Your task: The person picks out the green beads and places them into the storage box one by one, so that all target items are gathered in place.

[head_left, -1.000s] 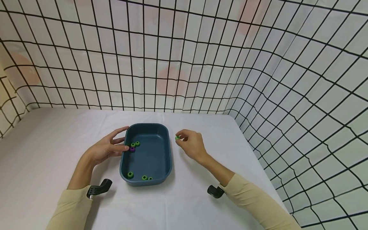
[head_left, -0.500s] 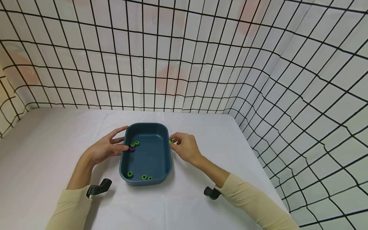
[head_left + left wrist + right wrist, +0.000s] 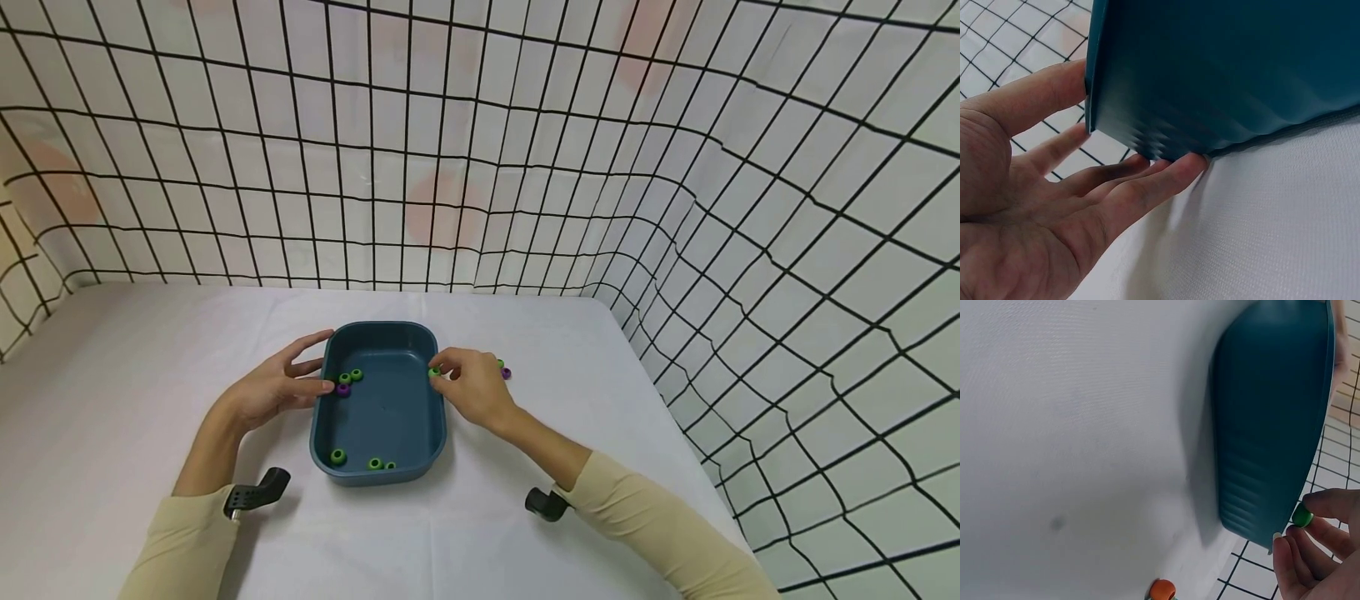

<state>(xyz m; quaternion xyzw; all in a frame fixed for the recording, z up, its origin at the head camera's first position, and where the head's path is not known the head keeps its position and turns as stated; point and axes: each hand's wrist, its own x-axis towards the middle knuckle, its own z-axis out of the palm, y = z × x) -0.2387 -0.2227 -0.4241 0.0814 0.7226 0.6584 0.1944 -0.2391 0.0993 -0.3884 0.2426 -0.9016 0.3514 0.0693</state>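
Observation:
A dark blue rectangular tray [image 3: 386, 479] stands on the white cloth. My left hand [image 3: 273, 387] holds its left wall, the thumb over the rim and the other fingers against the outside, as the left wrist view shows. Between thumb and fingertips my right hand [image 3: 476, 387] pinches a green bead [image 3: 1302, 515], over the tray's right rim. Inside the tray, two green beads and a purple bead [image 3: 343, 390] lie by the left wall. More green beads, among them one green bead [image 3: 338, 457] in the front left corner, lie along the near wall.
Just beyond my right hand lies a purple bead [image 3: 506, 374], with a green one partly hidden beside it. An orange bead [image 3: 1162, 590] shows on the cloth in the right wrist view. Black wire grid [image 3: 375, 167] stands behind and to the right of the table.
My right hand has moved left with the green bead, from beside the tray to its right rim. Beads on the cloth have come into sight behind it. The left hand stays put.

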